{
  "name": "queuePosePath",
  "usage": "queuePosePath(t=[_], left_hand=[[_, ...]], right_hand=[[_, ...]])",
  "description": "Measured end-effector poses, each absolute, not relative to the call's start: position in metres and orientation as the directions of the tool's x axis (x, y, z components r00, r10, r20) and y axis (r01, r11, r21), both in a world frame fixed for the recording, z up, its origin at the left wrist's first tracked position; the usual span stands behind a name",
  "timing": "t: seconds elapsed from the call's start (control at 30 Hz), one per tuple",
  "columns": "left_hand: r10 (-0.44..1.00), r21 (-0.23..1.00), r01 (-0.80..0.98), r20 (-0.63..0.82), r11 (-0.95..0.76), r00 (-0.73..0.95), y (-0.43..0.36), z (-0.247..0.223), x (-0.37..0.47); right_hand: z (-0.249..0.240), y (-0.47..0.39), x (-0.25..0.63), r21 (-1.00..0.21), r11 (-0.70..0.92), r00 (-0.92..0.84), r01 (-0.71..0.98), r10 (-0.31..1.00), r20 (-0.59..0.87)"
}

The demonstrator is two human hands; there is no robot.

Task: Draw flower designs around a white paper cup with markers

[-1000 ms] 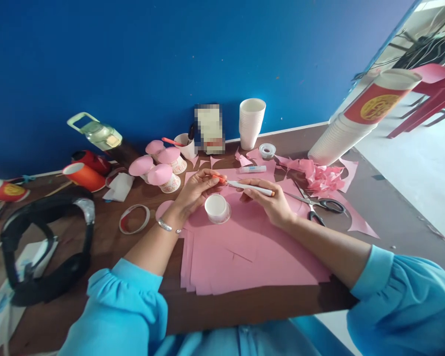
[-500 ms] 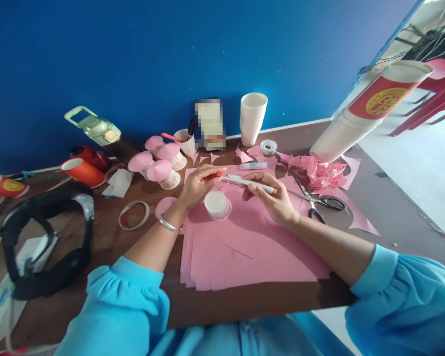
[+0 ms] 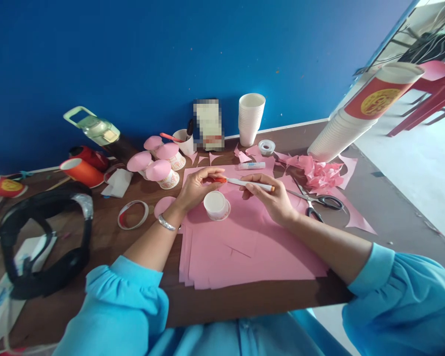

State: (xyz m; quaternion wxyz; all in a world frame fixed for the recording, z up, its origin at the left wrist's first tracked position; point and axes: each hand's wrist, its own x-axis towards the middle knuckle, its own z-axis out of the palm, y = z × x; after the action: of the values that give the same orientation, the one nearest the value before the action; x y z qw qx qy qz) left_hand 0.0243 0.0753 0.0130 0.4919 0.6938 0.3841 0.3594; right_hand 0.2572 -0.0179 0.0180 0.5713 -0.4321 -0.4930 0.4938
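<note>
My left hand (image 3: 200, 187) pinches an orange cap (image 3: 218, 180) at the tip of a white marker. My right hand (image 3: 269, 195) is closed round the body of the white marker (image 3: 252, 185), its orange end pointing right. The marker's tip meets or nearly meets the cap. Below my hands a small white cup (image 3: 215, 204) rests upside down on stacked pink paper sheets (image 3: 244, 262). Just behind the marker lies a glue tube (image 3: 252, 165).
Scissors (image 3: 313, 200) and crumpled pink scraps (image 3: 318, 173) lie right. Cups with pink discs (image 3: 159, 170), a green-topped bottle (image 3: 100, 131), a tape roll (image 3: 133, 214) and a black headband (image 3: 48, 242) are left. Stacked cups (image 3: 250, 118) stand behind; another stack (image 3: 344, 128) leans right.
The orange cap and the marker's tip have come closer together in front of me. The marker has tilted slightly flatter. The view has shifted a little.
</note>
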Motion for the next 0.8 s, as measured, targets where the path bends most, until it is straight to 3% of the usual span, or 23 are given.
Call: queuePosePath(t=[0.37,0.53,0.8], left_hand=[[0.863,0.954,0.181,0.123,-0.239,0.491,0.073,0.018,0.023],[0.846,0.939,0.210,0.131,-0.274,0.517,0.071,0.023,0.023],[0.828,0.952,0.212,0.068,-0.221,0.557,0.072,0.024,0.023]], right_hand=[[0.013,-0.014,0.258,-0.986,0.084,0.019,-0.143,0.996,0.082],[0.011,-0.012,0.258,-0.971,0.041,0.023,-0.235,0.999,0.037],[0.013,-0.013,0.255,-0.987,0.012,-0.070,-0.162,0.997,0.024]])
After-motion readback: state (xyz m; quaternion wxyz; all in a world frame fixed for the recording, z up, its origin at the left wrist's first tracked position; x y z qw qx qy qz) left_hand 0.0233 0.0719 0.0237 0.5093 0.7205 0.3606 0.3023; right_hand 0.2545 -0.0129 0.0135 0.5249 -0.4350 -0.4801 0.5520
